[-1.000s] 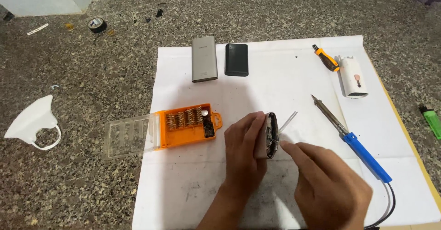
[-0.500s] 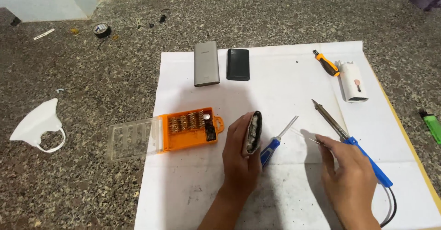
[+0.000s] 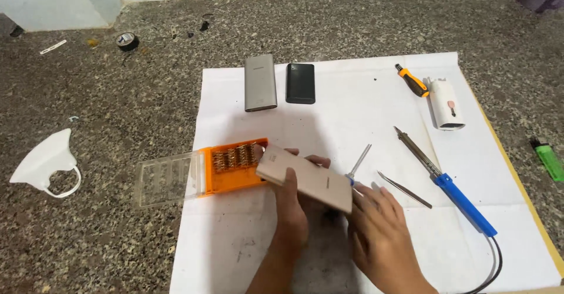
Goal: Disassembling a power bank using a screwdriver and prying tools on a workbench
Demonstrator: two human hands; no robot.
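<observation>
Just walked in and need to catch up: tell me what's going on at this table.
A person sits over a white paper sheet on a speckled stone surface. Their left hand holds a flat, rose-gold rectangular phone-like device off the sheet, and the right hand touches its lower end. A blue-handled screwdriver lies just behind it, with thin metal tweezers, a blue-handled soldering iron and an open orange bit case nearby.

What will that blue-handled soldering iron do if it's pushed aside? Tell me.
The soldering iron looks stiff, so it should slide as one piece. Its round handle may roll on the white paper. The black cord trailing off its end would probably drag and resist.
</observation>
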